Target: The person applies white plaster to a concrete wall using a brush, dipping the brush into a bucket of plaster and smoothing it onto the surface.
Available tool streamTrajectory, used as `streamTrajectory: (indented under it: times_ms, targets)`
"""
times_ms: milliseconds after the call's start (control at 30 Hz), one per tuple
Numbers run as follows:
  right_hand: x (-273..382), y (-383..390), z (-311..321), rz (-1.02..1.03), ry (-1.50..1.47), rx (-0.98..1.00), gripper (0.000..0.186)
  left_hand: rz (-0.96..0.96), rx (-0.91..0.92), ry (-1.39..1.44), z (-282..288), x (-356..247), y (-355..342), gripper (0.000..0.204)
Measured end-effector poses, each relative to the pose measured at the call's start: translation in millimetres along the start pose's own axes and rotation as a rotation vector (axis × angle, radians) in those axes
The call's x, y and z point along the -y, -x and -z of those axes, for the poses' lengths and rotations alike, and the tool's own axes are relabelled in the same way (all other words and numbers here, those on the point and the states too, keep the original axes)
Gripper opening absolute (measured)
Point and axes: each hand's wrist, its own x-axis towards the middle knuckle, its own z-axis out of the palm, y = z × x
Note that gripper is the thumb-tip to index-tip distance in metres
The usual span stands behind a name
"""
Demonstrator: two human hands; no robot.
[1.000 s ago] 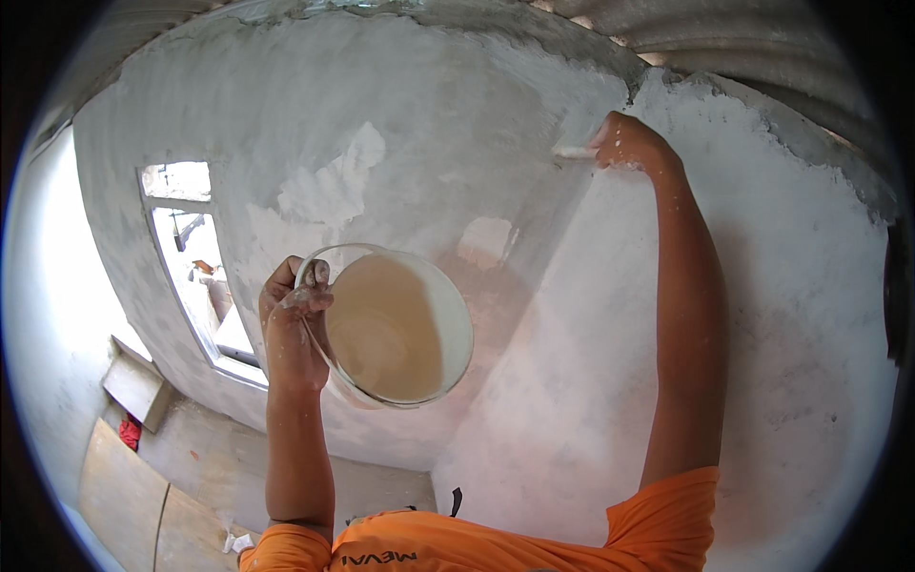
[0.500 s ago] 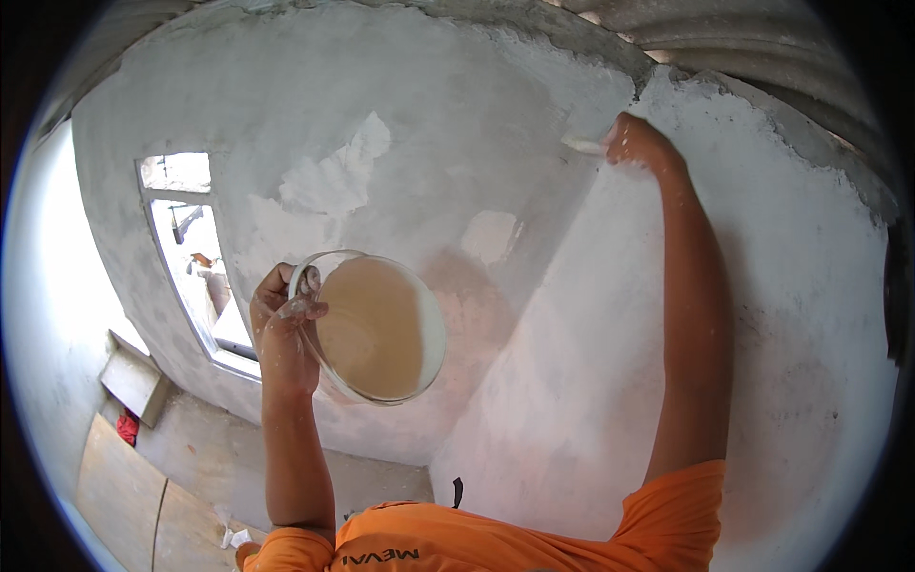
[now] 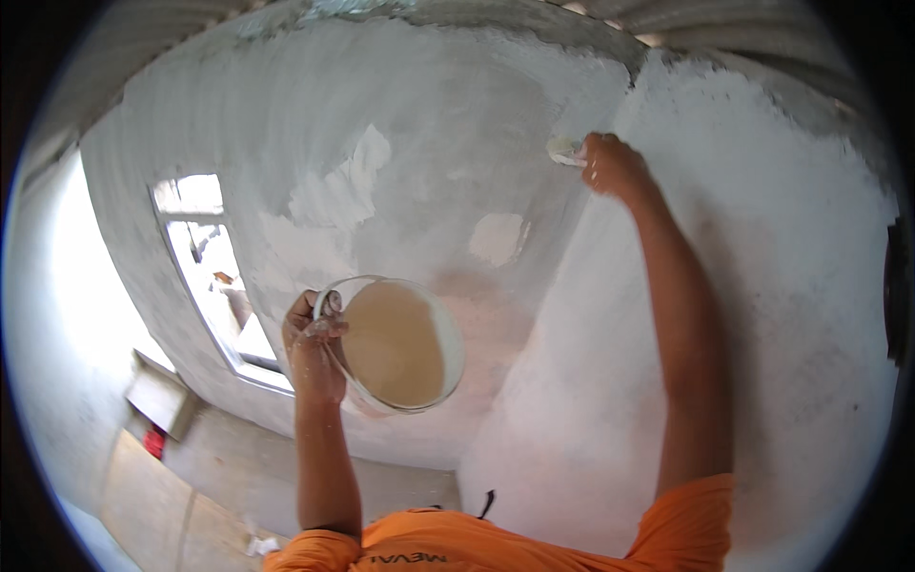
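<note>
My left hand (image 3: 319,348) is closed on the rim and handle side of a white plastic bucket (image 3: 455,353). Inside the bucket lies a smooth beige-brown liquid (image 3: 393,338). Up near the wall corner, my right hand (image 3: 615,167) grips a paintbrush (image 3: 566,152), its pale bristle end pointing left against the grey wall (image 3: 448,124). The fingers wrap the brush's handle, hiding most of it. Lighter patches (image 3: 498,238) mark the wall beside and below the brush.
A paler wall (image 3: 762,315) meets the grey one at a corner on the right. At left is a window opening (image 3: 221,276). Corrugated roofing (image 3: 762,38) runs overhead. Low down on the left are a box-like block (image 3: 160,396), a red item (image 3: 154,441) and boards (image 3: 143,486).
My right hand and the brush have shifted slightly left and down. The bucket in my left hand now appears lower and further right, as the whole view has also shifted.
</note>
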Motion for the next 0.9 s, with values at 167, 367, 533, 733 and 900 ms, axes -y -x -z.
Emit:
streamTrajectory:
  times_ms: [167, 367, 533, 733, 900]
  targets:
    - [-34, -25, 92, -0.049, -0.166, 0.012, 0.028, -0.036, 0.116, 0.107, -14, -27, -7, 0.011]
    - [-61, -21, 99, -0.214, -0.022, -0.339, 0.027, -0.079, 0.071, 0.075, -53, -34, -2, 0.01]
    - [23, 10, -51, -0.35, -0.134, -0.338, 0.043, -0.2, 0.098, 0.108, -68, -38, 5, 0.01]
    - [86, 97, -126, -0.203, -0.407, 0.259, 0.049, -0.217, 0.005, 0.081, -59, -42, 17, 0.012]
    - [44, 71, -69, -0.353, -0.648, 0.003, 0.035, -0.207, -0.042, -0.066, -65, -54, 27, 0.017]
